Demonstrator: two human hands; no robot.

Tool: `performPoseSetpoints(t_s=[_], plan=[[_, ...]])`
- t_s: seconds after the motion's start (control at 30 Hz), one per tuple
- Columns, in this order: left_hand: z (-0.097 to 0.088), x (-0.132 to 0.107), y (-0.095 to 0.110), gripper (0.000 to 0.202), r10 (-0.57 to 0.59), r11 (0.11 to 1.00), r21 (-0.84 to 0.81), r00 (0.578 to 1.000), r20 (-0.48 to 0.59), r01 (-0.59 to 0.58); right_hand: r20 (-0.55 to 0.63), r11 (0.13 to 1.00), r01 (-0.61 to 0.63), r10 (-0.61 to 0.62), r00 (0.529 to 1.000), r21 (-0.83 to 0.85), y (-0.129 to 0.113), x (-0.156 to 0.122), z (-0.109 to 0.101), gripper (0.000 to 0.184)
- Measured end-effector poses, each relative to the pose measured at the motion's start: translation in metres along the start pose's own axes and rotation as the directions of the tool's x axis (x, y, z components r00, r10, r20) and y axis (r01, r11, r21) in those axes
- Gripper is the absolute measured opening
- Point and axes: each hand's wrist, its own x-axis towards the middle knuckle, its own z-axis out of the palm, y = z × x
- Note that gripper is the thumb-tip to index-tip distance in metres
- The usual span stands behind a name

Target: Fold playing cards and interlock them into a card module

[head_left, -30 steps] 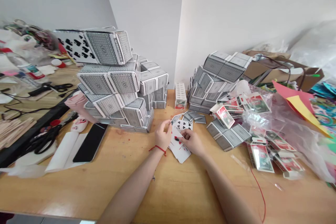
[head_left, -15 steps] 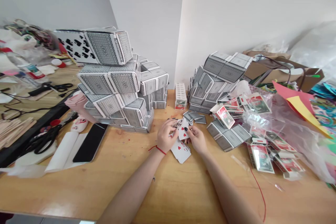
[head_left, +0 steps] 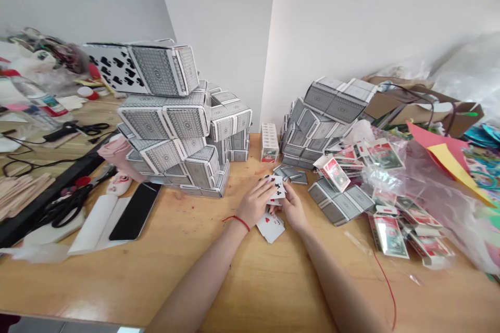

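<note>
**Held cards (head_left: 278, 187) to the right of a tall tower (head_left: 187, 122)**

A wooden counter (head_left: 250, 296) carries the tall tower, stacked from grey-patterned card blocks. Well to the tower's right stands a shorter tower (head_left: 312, 130). Between viewer and wall, right of the tall tower, the left hand (head_left: 252, 205) lays its fingers across the held cards; whether they grip is hidden. Farther right of the tall tower, the right hand (head_left: 294, 208) has its fingers closed on the cards' edge. Loose cards (head_left: 272, 228) lie face up, right of the tall tower.
</note>
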Motion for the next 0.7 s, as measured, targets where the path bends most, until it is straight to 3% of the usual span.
performPoseSetpoints(t_s=[0.17, 0.47, 0.7], plan=[[-0.006, 0.005, 0.009, 0.041, -0.041, 0.999, 0.022, 0.998, 0.040, 0.040, -0.007, 1.000, -0.019, 0.019, 1.000, 0.005, 0.002, 0.002, -0.003, 0.032], [-0.010, 0.008, 0.016, 0.041, -0.145, 0.989, 0.035, 0.989, 0.015, 0.145, 0.087, 0.998, -0.054, 0.052, 0.995, 0.024, -0.003, -0.003, -0.001, 0.027], [-0.009, 0.005, 0.014, 0.037, -0.198, 0.980, 0.015, 0.976, -0.091, 0.200, -0.110, 0.982, -0.031, 0.010, 0.994, -0.185, -0.007, -0.002, 0.001, 0.033]])
